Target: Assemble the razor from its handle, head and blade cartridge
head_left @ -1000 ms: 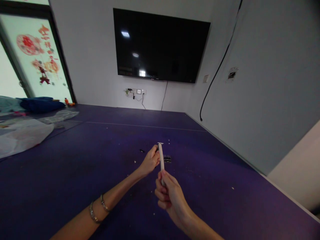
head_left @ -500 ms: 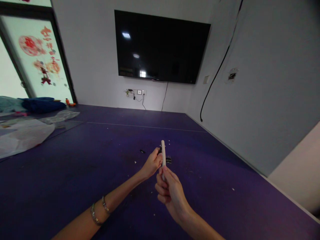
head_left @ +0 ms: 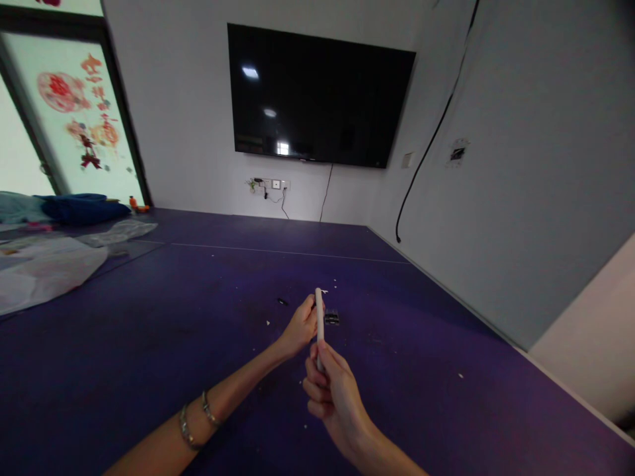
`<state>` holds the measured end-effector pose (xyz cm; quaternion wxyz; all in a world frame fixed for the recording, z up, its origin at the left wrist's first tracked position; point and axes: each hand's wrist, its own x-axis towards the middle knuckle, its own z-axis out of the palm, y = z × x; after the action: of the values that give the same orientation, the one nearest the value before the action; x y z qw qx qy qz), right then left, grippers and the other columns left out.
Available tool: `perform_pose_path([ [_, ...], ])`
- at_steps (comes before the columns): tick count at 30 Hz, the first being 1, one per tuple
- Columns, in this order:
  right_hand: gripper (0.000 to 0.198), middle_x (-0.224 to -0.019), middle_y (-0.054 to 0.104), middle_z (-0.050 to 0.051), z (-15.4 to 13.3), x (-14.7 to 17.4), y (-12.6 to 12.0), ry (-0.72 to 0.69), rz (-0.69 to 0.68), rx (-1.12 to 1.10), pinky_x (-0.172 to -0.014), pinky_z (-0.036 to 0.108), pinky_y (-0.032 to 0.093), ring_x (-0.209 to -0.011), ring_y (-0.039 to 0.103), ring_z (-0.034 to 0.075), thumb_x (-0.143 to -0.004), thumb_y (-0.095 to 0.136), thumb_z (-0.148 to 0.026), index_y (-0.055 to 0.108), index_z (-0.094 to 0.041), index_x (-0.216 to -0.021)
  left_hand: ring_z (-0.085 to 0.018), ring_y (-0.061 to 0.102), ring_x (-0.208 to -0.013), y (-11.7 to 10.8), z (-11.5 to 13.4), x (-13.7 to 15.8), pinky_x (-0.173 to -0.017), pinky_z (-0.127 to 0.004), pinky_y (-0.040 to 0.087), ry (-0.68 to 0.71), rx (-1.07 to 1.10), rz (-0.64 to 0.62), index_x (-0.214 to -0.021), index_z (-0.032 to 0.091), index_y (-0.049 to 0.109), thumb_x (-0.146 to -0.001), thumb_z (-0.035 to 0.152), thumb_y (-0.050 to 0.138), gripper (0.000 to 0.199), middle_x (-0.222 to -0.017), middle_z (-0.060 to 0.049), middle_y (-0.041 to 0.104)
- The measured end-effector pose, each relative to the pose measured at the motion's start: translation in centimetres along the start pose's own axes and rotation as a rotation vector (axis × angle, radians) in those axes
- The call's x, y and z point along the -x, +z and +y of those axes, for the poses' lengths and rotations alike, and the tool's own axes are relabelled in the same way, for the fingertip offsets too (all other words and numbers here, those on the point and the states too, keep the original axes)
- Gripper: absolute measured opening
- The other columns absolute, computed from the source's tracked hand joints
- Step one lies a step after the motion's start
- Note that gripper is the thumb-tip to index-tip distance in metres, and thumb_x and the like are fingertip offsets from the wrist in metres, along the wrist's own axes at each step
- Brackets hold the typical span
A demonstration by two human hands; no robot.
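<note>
My right hand [head_left: 335, 400] is closed round the lower end of a thin white stick [head_left: 319, 314], held upright with its top tilted slightly left. Behind the stick, my left hand [head_left: 300, 325] is closed, its fingertips hidden by the stick; a small dark bit shows there, too little to name. A small white sliver [head_left: 324, 291] shows by the stick's tip. Just right of the stick lies a small black and clear object [head_left: 332, 317] on the purple surface [head_left: 198, 344]. Left of my left hand lies a small black piece [head_left: 282, 301].
Several white crumbs [head_left: 268, 322] dot the surface. Crumpled clear plastic [head_left: 54, 271] and a dark blue cloth [head_left: 86, 208] lie at the left. A black cable [head_left: 426, 155] hangs down the right wall. A television [head_left: 322, 99] hangs ahead above wall sockets [head_left: 276, 184].
My right hand and the white stick have shifted slightly left and down. The dark thing at my left fingertips is now mostly hidden behind the stick. A white sliver shows beside the tip.
</note>
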<state>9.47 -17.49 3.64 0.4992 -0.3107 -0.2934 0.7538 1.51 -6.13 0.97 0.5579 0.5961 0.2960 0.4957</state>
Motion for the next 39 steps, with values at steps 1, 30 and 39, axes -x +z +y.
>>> perform_pose_path([
  [1,0.037,-0.048,0.025,-0.012,0.1,0.1,0.0,0.022,0.0,0.001,-0.035,0.017,0.003,-0.038,0.012,0.002,-0.071,0.061,-0.052,0.04,-0.021,-0.076,-0.004,0.027,-0.041,0.0,-0.1,-0.1,-0.039,-0.017,0.022,-0.002,0.017,0.0,-0.082,0.02,0.039,-0.08,0.041,0.047,0.023,-0.056,0.009,0.031],
  [30,0.036,-0.047,0.023,-0.012,-1.0,0.0,-0.7,-0.038,-0.007,-0.025,-0.035,0.016,0.002,-0.038,0.01,0.002,-0.07,0.063,-0.049,0.041,-0.021,-0.075,-0.002,0.024,-0.035,0.1,0.5,0.2,-0.033,-0.014,0.019,0.018,0.013,-0.04,-0.082,0.02,0.037,-0.082,0.044,0.046,0.026,-0.051,0.012,0.03],
  [39,0.036,-0.048,0.023,-0.012,-1.4,0.1,-0.7,0.0,-0.015,-0.027,-0.036,0.016,0.002,-0.039,0.009,0.001,-0.069,0.065,-0.048,0.042,-0.02,-0.073,-0.002,0.024,-0.034,0.3,0.5,0.2,-0.034,-0.015,0.019,0.013,0.036,-0.006,-0.08,0.02,0.037,-0.08,0.045,0.048,0.028,-0.05,0.012,0.03],
])
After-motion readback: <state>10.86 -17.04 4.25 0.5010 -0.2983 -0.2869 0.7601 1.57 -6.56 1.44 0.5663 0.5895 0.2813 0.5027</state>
